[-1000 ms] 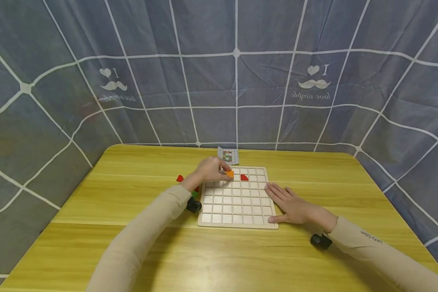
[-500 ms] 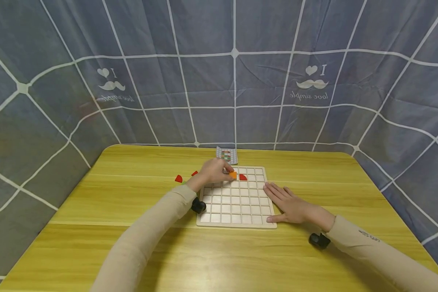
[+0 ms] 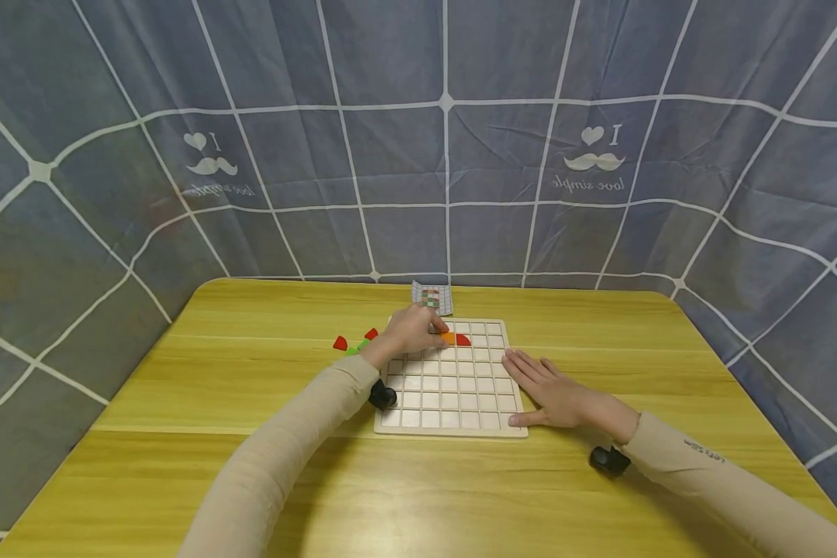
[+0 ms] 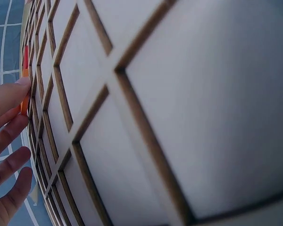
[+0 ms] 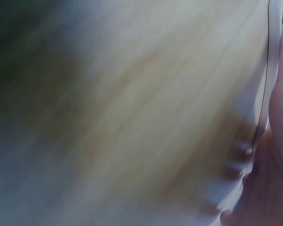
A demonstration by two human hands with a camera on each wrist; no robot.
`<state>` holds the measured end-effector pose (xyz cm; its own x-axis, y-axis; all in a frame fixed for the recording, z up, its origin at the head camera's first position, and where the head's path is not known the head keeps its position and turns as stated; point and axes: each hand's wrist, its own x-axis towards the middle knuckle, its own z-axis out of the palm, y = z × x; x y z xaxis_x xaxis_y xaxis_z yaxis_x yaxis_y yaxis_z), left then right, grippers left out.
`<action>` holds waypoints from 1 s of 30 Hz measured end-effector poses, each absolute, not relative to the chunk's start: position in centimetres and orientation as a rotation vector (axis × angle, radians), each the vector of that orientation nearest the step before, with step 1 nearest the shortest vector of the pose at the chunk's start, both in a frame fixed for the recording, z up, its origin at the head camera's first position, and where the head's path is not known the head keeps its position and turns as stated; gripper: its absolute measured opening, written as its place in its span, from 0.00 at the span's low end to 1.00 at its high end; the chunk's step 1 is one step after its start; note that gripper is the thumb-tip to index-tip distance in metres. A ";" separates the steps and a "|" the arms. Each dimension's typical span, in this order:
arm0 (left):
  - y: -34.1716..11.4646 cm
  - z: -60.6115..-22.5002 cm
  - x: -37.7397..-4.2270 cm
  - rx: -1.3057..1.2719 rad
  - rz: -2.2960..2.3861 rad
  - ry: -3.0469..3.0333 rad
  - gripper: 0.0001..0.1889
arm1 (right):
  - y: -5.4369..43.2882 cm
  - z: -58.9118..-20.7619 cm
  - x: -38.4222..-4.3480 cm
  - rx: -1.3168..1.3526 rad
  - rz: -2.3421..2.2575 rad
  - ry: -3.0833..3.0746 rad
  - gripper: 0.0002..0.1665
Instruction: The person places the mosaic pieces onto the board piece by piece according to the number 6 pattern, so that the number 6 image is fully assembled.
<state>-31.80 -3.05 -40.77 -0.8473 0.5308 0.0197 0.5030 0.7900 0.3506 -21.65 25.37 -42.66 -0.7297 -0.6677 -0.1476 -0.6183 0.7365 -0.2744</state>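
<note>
A pale wooden board (image 3: 449, 399) with a grid of square recesses lies on the table. Over its far rows, my left hand (image 3: 413, 329) pinches an orange piece (image 3: 449, 339) between thumb and fingers. That orange piece (image 4: 24, 107) sits at the grid, right beside a red quarter-round piece (image 3: 463, 340) on the board. In the left wrist view the other fingers (image 4: 14, 162) are apart from the piece. My right hand (image 3: 554, 394) lies with straight, spread fingers along the board's right edge, holding nothing. The right wrist view is mostly blurred tabletop.
Left of the board lie loose red pieces (image 3: 340, 342) and green pieces (image 3: 352, 350), partly behind the left wrist. A small printed pattern card (image 3: 432, 297) lies beyond the board's far edge. A grey-blue curtain (image 3: 390, 155) hangs behind the wooden table (image 3: 474, 496).
My left hand has carried the orange piece a short way right, closing the gap to the red piece. My right hand has stayed at the board's edge. The head view has shifted slightly.
</note>
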 end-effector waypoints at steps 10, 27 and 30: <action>-3.0 -40.8 -31.6 0.839 0.539 2.901 0.13 | 25.2 -42.2 -21.5 -0.986 -0.282 2.684 0.59; -3.0 -40.9 -31.5 0.844 0.548 2.893 0.13 | 25.2 -42.3 -21.5 -0.981 -0.266 2.686 0.59; -3.0 -40.9 -31.5 0.849 0.538 2.891 0.14 | 25.2 -42.3 -21.5 -0.978 -0.278 2.683 0.59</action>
